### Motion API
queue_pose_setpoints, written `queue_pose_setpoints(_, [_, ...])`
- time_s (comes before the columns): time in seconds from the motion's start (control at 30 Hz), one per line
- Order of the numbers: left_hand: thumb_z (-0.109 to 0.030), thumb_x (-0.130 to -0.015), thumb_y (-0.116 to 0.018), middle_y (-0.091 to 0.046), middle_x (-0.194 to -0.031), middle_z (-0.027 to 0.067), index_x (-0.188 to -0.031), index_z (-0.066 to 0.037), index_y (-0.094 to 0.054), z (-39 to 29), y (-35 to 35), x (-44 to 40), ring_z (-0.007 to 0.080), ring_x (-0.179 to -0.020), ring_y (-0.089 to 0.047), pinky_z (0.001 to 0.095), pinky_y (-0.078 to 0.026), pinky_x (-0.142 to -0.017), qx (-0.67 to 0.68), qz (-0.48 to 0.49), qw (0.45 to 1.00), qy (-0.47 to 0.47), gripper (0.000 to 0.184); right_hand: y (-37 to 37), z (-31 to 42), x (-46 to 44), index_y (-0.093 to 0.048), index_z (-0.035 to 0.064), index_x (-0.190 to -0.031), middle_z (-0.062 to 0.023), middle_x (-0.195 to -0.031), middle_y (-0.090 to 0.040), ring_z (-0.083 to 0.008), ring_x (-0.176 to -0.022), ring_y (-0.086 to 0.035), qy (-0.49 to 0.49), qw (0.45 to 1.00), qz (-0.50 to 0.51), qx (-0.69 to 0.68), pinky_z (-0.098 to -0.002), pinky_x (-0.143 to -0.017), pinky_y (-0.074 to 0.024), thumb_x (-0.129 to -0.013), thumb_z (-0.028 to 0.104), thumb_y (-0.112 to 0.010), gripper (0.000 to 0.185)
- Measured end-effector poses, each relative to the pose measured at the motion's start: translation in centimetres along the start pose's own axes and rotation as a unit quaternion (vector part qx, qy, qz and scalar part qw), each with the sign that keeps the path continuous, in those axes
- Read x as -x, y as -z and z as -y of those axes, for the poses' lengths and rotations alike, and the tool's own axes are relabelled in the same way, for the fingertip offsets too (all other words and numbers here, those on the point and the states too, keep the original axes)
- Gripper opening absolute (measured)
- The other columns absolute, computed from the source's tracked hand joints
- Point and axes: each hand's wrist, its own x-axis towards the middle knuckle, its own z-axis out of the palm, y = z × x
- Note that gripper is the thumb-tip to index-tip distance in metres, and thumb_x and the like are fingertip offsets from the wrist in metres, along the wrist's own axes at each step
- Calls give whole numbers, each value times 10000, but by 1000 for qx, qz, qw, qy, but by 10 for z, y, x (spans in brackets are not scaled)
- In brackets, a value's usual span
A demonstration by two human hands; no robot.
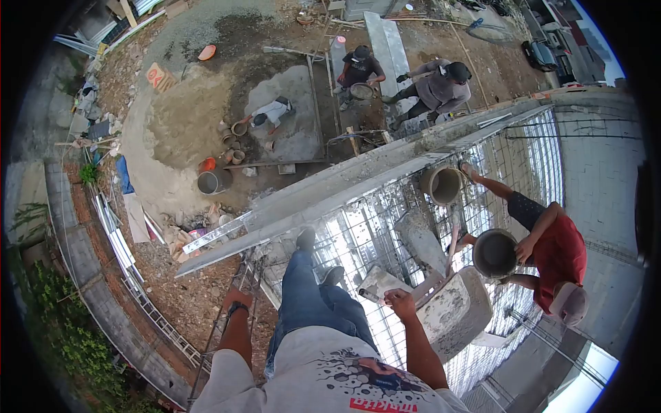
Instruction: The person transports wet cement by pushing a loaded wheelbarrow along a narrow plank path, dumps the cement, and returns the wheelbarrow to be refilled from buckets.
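My right hand (401, 304) is closed on the handle of a flat trowel (385, 281), whose grey blade lies over the steel mesh. Beside it rests a mortar-smeared pan (458, 310). My left hand (237, 300), with a dark band at the wrist, is at my left next to upright steel bars (253, 279). Its fingers look curled, but what they grip is hard to make out. A cement-covered flat piece (418, 237) lies beyond the trowel. To the right, a person in red (561, 251) holds a bucket (494, 253).
I stand on wire mesh (354, 234) over shiny metal decking, beside a long raised edge (310, 213) with a drop beyond. Another bucket (443, 184) stands on the mesh. Below, several people work near a sand pile (186, 124) and wet concrete (292, 103).
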Motion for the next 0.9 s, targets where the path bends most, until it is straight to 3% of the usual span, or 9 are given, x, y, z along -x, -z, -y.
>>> queue_pose_setpoints(0.2, [-488, -742, -682, -582, -1276, 224, -1341, -51, -473, 3, -11, -19, 363, -1170, -578, 467, -480, -962, 33, 2, 999, 32, 771, 0, -22, 20, -694, -2, -952, -84, -836, -712, -143, -733, -684, 0, 997, -22, -70, -266, -631, -537, -870, 232, -702, 249])
queue_pose_setpoints(0.3, [-539, -739, -663, -565, -1294, 247, -1466, 17, -287, 1, -5, -35, 368, -1208, -553, 432, -455, -1008, 41, 107, 993, -11, 989, -2, -43, 27, -701, -13, -915, -79, -764, -702, -130, -691, -661, -24, 995, -46, -89, -275, -640, -513, -863, 254, -702, 273])
queue_pose_setpoints(0.43, [-512, -710, -705, -535, -1327, 247, -1337, 4, -476, -47, -3, -18, 378, -1240, -517, 447, -418, -1044, -22, -28, 993, -109, 843, -4, -73, 35, -714, 4, -885, -75, -720, -699, -130, -667, -657, -29, 991, -73, -106, -294, -644, -503, -843, 277, -708, 277])
queue_pose_setpoints(0.57, [-504, -729, -727, -617, -1189, 259, -1225, 5, -569, -121, 4, -12, 375, -1137, -587, 444, -465, -955, 118, -51, 950, -285, 728, -11, -107, 40, -722, 21, -898, -97, -731, -707, -175, -685, -683, -49, 986, -101, -127, -324, -667, -517, -825, 319, -698, 308])
queue_pose_setpoints(0.67, [-453, -737, -751, -656, -1102, 241, -1147, 9, -608, -182, 11, 2, 349, -1044, -635, 416, -490, -891, 132, -115, 910, -376, 635, -12, -133, 43, -724, 19, -906, -124, -739, -709, -247, -730, -700, -46, 984, -126, -116, -368, -715, -532, -803, 385, -697, 382])
queue_pose_setpoints(0.73, [-427, -747, -755, -668, -1077, 216, -1130, 13, -610, -214, 12, -3, 316, -1004, -651, 393, -498, -870, 177, -45, 895, -407, 601, -20, -155, 41, -723, 14, -903, -140, -746, -708, -281, -752, -701, -56, 976, -148, -149, -390, -736, -534, -795, 404, -694, 406])
queue_pose_setpoints(0.77, [-414, -752, -758, -674, -1064, 204, -1121, 15, -611, -230, 14, -5, 300, -984, -660, 382, -502, -860, 198, -8, 885, -420, 584, -23, -168, 41, -720, 16, -891, -121, -727, -702, -244, -711, -686, -57, 973, -164, -149, -368, -705, -528, -805, 369, -690, 365])
queue_pose_setpoints(0.83, [-380, -769, -757, -692, -1014, 170, -1097, 14, -621, -252, 26, 41, 257, -940, -670, 364, -510, -829, 155, -63, 866, -471, 530, -20, -182, 46, -714, 19, -866, -84, -690, -689, -169, -631, -658, -60, 967, -195, -150, -326, -642, -516, -827, 300, -681, 285])
queue_pose_setpoints(0.9, [-386, -772, -752, -696, -1011, 168, -1102, 14, -620, -264, 27, 64, 261, -935, -671, 371, -511, -827, 108, -64, 867, -482, 535, -19, -200, 51, -713, 16, -873, -98, -698, -696, -199, -643, -672, -69, 956, -189, -211, -353, -667, -525, -833, 320, -673, 309])
